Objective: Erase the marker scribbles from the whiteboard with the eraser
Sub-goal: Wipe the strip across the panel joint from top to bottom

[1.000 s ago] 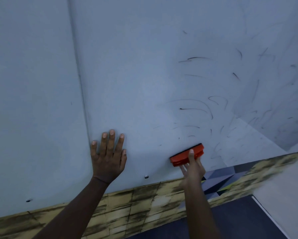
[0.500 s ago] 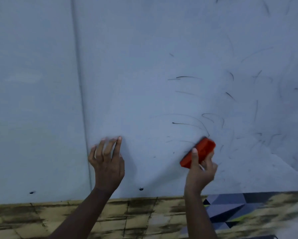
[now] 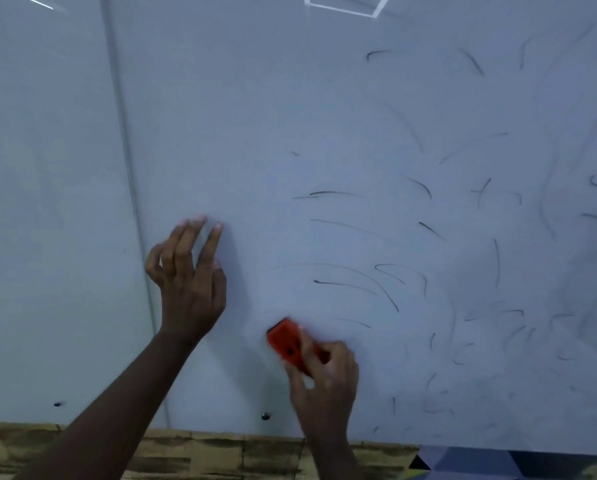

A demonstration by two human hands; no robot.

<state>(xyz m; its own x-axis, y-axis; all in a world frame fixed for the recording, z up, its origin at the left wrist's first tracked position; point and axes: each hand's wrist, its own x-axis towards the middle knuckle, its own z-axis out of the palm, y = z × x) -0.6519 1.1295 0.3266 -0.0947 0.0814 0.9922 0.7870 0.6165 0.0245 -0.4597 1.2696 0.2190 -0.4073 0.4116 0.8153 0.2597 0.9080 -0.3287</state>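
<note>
Orange eraser (image 3: 292,344) gripped in right hand (image 3: 324,389), pressed low on whiteboard (image 3: 255,133) — scribbles (image 3: 376,285) scattered up-right. Left hand (image 3: 189,282) loosely spread, fingertips (image 3: 217,227) at board — contact unclear.

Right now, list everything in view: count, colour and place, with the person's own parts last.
white wall-mounted whiteboard: two panels, pale grey-white, filling most of the view, seam left of centre
thin black marker scribbles: many, black, scattered over the right panel
small dark round fixings: two, near the board's lower edge
yellowish brick-pattern wall strip: one, below the board
orange plastic block eraser: one, low on the right panel, blurred
left hand: fingertips at the board
right hand: grips the eraser
</note>
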